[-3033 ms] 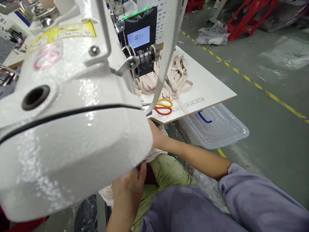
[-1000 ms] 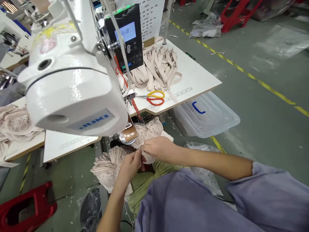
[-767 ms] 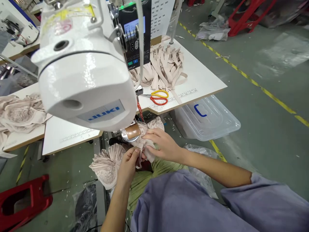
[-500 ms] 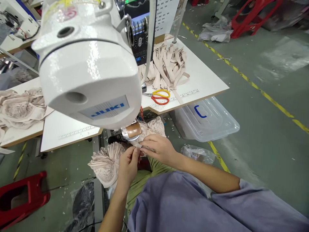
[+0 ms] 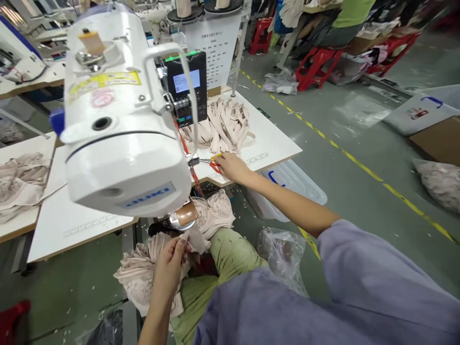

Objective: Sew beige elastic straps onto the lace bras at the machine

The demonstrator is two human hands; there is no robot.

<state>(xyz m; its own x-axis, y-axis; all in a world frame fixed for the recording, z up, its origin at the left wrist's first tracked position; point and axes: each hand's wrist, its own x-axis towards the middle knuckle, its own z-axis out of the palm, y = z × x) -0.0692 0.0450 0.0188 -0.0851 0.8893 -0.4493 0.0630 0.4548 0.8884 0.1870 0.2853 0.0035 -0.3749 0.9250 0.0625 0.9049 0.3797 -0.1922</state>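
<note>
My left hand (image 5: 171, 258) pinches a piece of beige fabric (image 5: 196, 240) just below the sewing machine's arm end. My right hand (image 5: 232, 167) reaches over the table's front edge, its fingers closed on the scissors (image 5: 214, 165), whose red and yellow handles show at the fingertips. The blades lie toward the machine's thread guide. Beige lace cups (image 5: 215, 211) hang beside the machine's copper-coloured part (image 5: 186, 214), and more gathered lace (image 5: 138, 278) lies left of my left hand. The white sewing machine (image 5: 125, 167) fills the upper left.
Beige straps (image 5: 226, 124) are piled on the white table (image 5: 276, 143). A clear lidded box (image 5: 305, 184) stands beneath its right edge. A control screen (image 5: 187, 81) is behind the machine. A plastic bag (image 5: 283, 254) lies right of my knee; red stools (image 5: 318, 67) stand farther back.
My right hand has left the fabric and moved up to the scissors on the table. My left hand still holds fabric. The view has tilted up, showing more of the workshop.
</note>
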